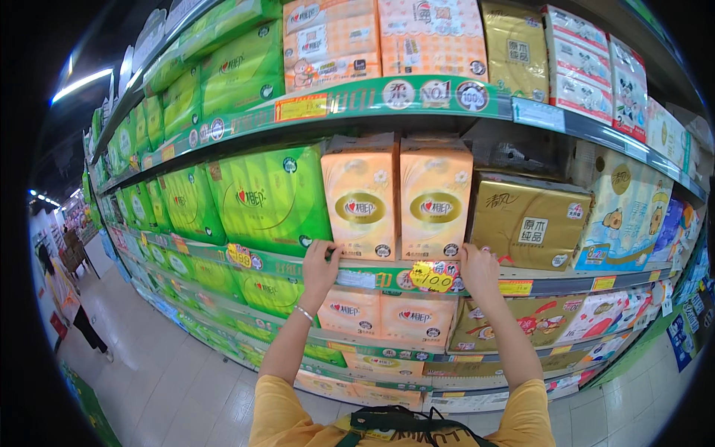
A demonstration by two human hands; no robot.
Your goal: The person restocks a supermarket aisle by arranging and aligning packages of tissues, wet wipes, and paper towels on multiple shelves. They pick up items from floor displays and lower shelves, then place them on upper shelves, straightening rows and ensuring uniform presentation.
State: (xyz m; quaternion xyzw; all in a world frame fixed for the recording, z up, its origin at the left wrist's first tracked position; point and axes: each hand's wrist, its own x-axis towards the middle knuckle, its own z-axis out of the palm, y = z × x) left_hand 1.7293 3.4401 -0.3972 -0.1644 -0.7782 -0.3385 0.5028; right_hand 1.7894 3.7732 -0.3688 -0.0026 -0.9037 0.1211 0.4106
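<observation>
Two upright peach-orange tissue packs, a left one (357, 234) and a right one (435, 237), stand side by side at the front of a middle shelf, with a narrow gap between them. My left hand (319, 271) is at the lower left corner of the left pack, fingers curled, beside a large green tissue pack (273, 207). At the lower right corner of the right pack is my right hand (480, 271), its fingertips against the pack's edge. Whether either hand grips a pack or only touches it is not clear. A gold tissue pack (528, 223) lies right of them.
A yellow price tag (433, 276) hangs on the shelf edge between my forearms. The shelf above (413, 95) overhangs the packs. More tissue packs (349, 310) fill the shelf below. At the far left a person (67, 296) is in the tiled aisle (167, 380).
</observation>
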